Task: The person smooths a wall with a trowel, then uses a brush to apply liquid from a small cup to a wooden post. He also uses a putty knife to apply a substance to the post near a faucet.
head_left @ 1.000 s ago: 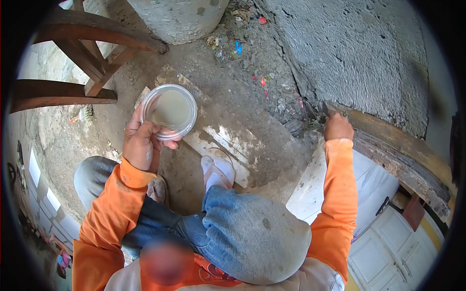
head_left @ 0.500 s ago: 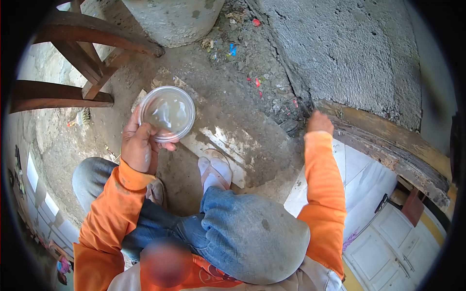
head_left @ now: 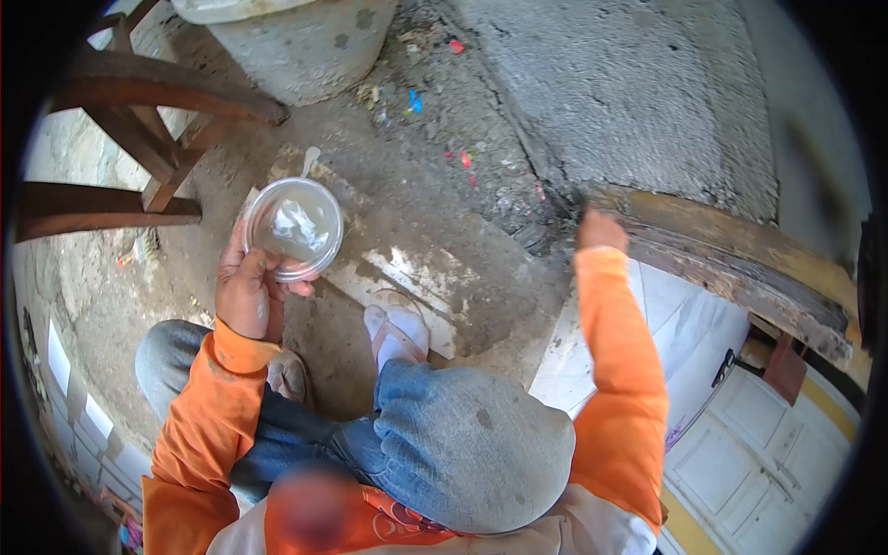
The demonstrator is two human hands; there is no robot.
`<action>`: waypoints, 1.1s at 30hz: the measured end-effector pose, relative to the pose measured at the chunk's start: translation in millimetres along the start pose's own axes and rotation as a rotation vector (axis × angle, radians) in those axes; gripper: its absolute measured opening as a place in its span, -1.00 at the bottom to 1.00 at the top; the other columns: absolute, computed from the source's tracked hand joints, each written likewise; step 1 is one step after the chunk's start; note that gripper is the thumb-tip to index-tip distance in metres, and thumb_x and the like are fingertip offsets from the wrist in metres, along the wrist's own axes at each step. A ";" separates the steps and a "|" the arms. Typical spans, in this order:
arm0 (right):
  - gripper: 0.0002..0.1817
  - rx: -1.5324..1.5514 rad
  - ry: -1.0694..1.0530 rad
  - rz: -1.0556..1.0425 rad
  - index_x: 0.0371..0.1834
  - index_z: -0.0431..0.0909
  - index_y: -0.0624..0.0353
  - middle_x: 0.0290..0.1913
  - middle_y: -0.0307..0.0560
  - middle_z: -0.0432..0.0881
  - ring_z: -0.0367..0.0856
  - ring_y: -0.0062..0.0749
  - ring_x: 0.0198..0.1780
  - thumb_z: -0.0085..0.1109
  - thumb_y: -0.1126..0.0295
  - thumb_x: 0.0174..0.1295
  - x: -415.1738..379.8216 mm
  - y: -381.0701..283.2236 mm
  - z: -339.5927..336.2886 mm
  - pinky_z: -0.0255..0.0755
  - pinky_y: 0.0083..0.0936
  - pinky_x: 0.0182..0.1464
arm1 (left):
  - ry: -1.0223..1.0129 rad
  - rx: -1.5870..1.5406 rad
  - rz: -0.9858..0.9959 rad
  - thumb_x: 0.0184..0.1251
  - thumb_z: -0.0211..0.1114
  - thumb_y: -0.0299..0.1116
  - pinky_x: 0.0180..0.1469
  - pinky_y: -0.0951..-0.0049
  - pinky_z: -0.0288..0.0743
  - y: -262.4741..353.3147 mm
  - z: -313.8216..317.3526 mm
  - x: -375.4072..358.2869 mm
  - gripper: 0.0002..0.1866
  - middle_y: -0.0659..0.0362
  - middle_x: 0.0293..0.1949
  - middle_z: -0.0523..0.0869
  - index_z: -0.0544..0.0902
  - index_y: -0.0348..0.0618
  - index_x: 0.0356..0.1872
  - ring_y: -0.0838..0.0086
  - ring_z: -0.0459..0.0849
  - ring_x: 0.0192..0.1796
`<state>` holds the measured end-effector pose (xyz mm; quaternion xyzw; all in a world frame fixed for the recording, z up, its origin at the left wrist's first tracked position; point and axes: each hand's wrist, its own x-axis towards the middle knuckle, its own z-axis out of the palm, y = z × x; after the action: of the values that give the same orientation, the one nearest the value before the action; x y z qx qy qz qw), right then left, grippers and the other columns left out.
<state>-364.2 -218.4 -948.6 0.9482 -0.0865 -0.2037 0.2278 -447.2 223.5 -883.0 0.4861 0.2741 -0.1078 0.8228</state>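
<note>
My left hand [head_left: 250, 291] grips a clear round plastic bowl [head_left: 294, 229], thumb at the near rim and fingers underneath. Bright reflections show inside the bowl. Past its far rim sticks out a pale, spoon-like handle [head_left: 312, 159]. At the left end of a worn wooden beam [head_left: 721, 254], my right hand [head_left: 601, 229] reaches out with its back toward me. Its fingers are hidden from view, and the end of the beam is right beside them.
Rough grey cement [head_left: 610, 92] lies beyond the beam. A pale bucket [head_left: 301, 51] stands at the back, with dark wooden furniture legs [head_left: 129, 199] to the left. My sandalled foot [head_left: 400, 328] is beside a whitish board [head_left: 416, 291]. White cabinet doors [head_left: 749, 453] are at lower right.
The view has shifted slightly. The bowl and my left hand sit a little lower and further left, and the pale handle now shows past the rim. My right hand stays by the beam.
</note>
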 end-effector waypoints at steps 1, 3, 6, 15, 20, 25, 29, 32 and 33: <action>-0.72 -0.033 -0.035 0.013 -0.04 0.51 0.09 -0.20 0.18 0.61 0.67 -0.04 -0.23 -0.15 0.36 0.25 14.2 -9.1 19.7 0.57 -0.18 -0.21 | -0.021 0.000 -0.008 0.13 -0.15 -0.57 -0.52 0.49 0.65 1.0 1.0 1.9 -0.47 -0.06 -0.10 0.58 0.24 -0.29 0.23 0.30 0.69 -0.42; -0.72 0.011 -0.101 0.069 -0.05 0.53 0.05 -0.18 0.14 0.62 0.67 -0.03 -0.24 -0.13 0.36 0.24 14.5 -21.1 10.3 0.56 -0.17 -0.20 | -0.019 -0.017 0.033 0.13 -0.15 -0.57 -0.52 0.49 0.65 2.6 7.6 4.3 -0.47 -0.06 -0.09 0.58 0.25 -0.29 0.23 0.30 0.70 -0.41; -0.70 0.080 0.064 0.054 -0.05 0.55 -0.01 -0.23 0.11 0.65 0.65 -0.05 -0.20 -0.19 0.32 0.29 -21.7 20.3 -23.3 0.53 -0.16 -0.16 | -0.029 -0.018 0.056 0.13 -0.15 -0.57 -0.52 0.50 0.65 8.2 11.1 3.6 -0.47 -0.05 -0.09 0.58 0.25 -0.29 0.22 0.30 0.70 -0.40; -0.73 0.114 0.031 0.074 -0.10 0.58 -0.04 -0.31 0.13 0.65 0.66 -0.01 -0.23 -0.09 0.39 0.20 -4.6 6.3 -14.9 0.53 -0.16 -0.21 | -0.017 0.013 0.038 0.18 -0.22 -0.59 -0.53 0.50 0.65 2.8 6.0 3.5 -0.49 -0.05 -0.12 0.59 0.26 -0.27 0.22 0.28 0.69 -0.41; -0.76 0.204 0.082 0.126 -0.21 0.62 0.12 -0.26 0.10 0.66 0.66 -0.03 -0.17 -0.07 0.37 0.22 -49.0 45.4 -85.4 0.55 -0.22 -0.14 | -0.002 -0.019 0.055 0.22 -0.23 -0.58 -0.53 0.50 0.65 3.2 4.1 4.1 -0.51 -0.04 -0.13 0.60 0.27 -0.26 0.22 0.29 0.69 -0.43; -0.74 0.129 -0.027 0.103 -0.13 0.62 -0.01 -0.24 0.13 0.65 0.64 -0.02 -0.12 -0.06 0.31 0.22 -11.8 2.0 -19.7 0.52 -0.19 -0.11 | -0.046 0.013 0.049 0.19 -0.18 -0.59 -0.57 0.52 0.63 -3.4 7.7 5.6 -0.51 -0.04 -0.13 0.60 0.28 -0.24 0.22 0.30 0.69 -0.43; -0.71 0.482 -0.090 -0.073 -0.07 0.61 0.01 -0.17 0.18 0.61 0.56 0.11 -0.07 -0.05 0.26 0.23 -47.8 -0.3 -50.7 0.43 -0.18 0.01 | -0.016 -0.015 0.003 0.16 -0.17 -0.62 -0.59 0.52 0.62 2.3 13.2 1.4 -0.44 -0.06 -0.10 0.59 0.25 -0.19 0.27 0.29 0.69 -0.46; -0.74 1.056 0.017 -0.266 -0.09 0.60 0.27 -0.47 -0.17 0.65 0.54 -0.55 -0.39 0.18 0.43 0.16 -44.7 7.3 24.7 0.43 -0.55 -0.29 | -0.021 -0.046 -0.023 0.19 -0.17 -0.61 -0.56 0.47 0.63 -3.3 1.1 3.1 -0.42 -0.10 -0.08 0.58 0.21 -0.16 0.32 0.25 0.69 -0.48; -0.73 1.140 -0.027 -0.315 -0.09 0.61 0.27 -0.56 -0.21 0.59 0.49 -0.59 -0.49 0.18 0.39 0.17 -44.3 0.4 42.7 0.41 -0.60 -0.39 | -0.024 -0.055 -0.034 0.22 -0.17 -0.60 -0.55 0.45 0.63 -4.6 -1.8 2.4 -0.43 -0.10 -0.08 0.58 0.19 -0.16 0.33 0.24 0.69 -0.48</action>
<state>-422.4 -224.3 -967.8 0.9198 -0.0434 -0.1687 -0.3517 -447.8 222.9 -888.4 0.4570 0.2752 -0.1202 0.8372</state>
